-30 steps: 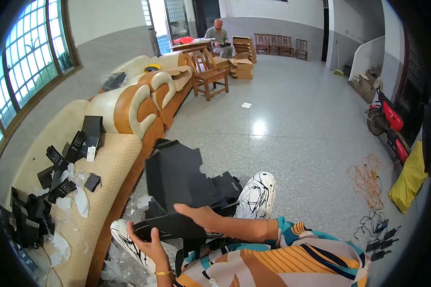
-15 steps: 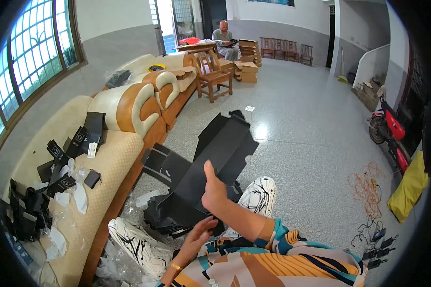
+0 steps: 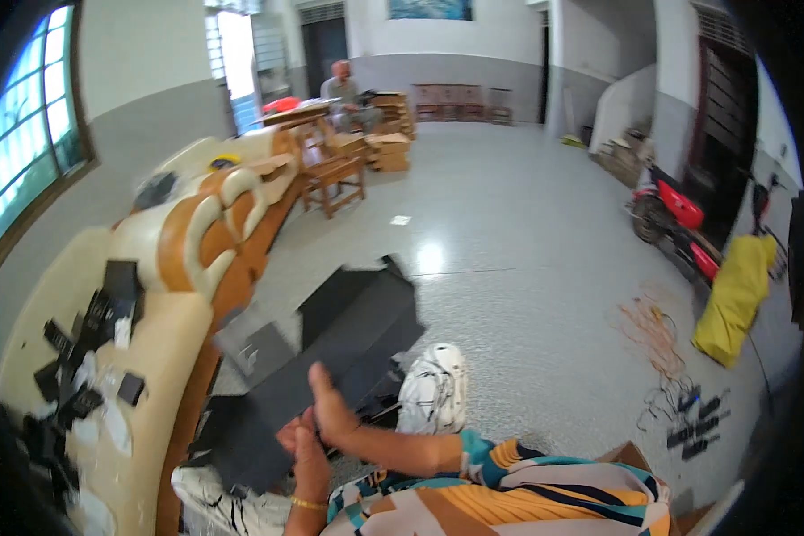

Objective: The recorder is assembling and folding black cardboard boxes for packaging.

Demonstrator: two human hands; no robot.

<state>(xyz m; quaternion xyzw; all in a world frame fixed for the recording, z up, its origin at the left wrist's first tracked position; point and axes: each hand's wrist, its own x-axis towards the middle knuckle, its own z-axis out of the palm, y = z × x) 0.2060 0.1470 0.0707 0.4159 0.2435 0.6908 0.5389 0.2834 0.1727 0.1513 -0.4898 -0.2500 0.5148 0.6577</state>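
Note:
A large, partly unfolded black cardboard box [image 3: 344,326] slants in front of me, its flaps raised at the far end. My right hand [image 3: 335,418] is over its near part, thumb stretched up and apart from the palm; the other fingers are mostly hidden. Close against it is my left hand [image 3: 311,460], a gold bracelet at the wrist. Its fingers are bunched together and blurred, and what they hold, if anything, does not show. A greyish black flap piece [image 3: 255,347] juts out left of the box. More black cardboard [image 3: 228,438] lies nearer my left leg.
On the left, a cream sofa [image 3: 174,326] bears small black boxes [image 3: 80,335] and clear plastic. A wooden chair [image 3: 332,174] and brown cartons [image 3: 389,152] stand farther off, near a seated person [image 3: 341,89]. At right are cables [image 3: 652,339], a yellow bag [image 3: 734,299] and a red scooter [image 3: 679,210].
The view has swung right and up. My left hand has come up against my right hand, where it was lower and apart before. The large black box still lies in front of me.

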